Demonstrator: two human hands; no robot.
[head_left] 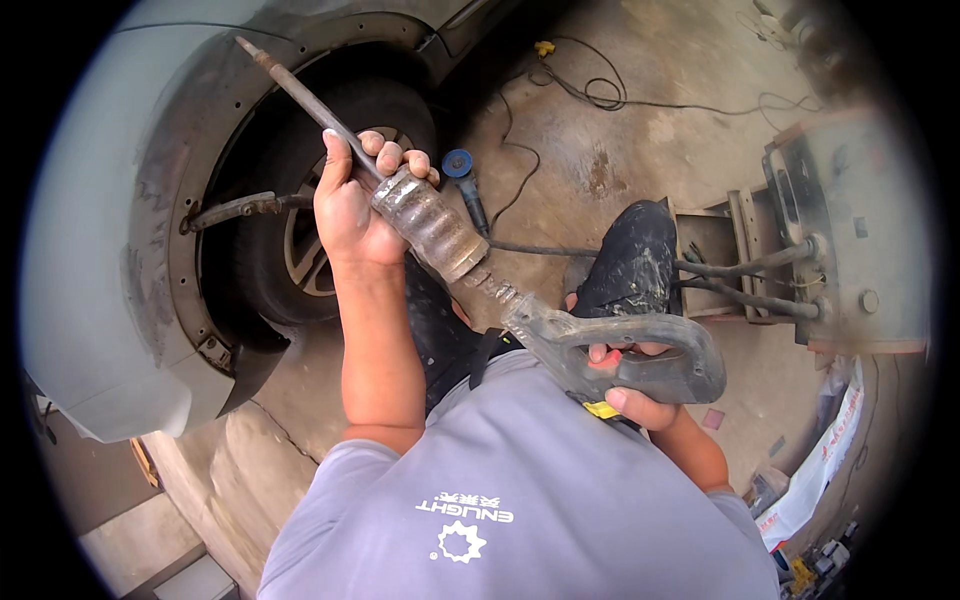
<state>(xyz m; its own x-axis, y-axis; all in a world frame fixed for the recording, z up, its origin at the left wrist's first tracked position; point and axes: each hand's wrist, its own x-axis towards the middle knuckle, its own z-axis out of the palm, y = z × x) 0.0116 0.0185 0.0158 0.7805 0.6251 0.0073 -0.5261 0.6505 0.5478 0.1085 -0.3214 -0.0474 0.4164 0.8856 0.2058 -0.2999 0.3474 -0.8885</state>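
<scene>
A slide-hammer dent puller lies slantwise across my body, its thin rod and pointed tip reaching up to the left toward the car's fender. My left hand, palm up, cradles the rod and the upper end of the ribbed metal weight, thumb and fingers curled around them. Around the dark loop handle at the tool's lower end, my right hand is closed. Fingers of that hand show inside the loop beside a red trigger. The tip appears apart from the bodywork.
A car wheel sits in the open arch, with a metal bar hooked at the arch edge. An angle grinder and its cord lie on the floor. Thick cables run from a metal machine at right, passing my knee.
</scene>
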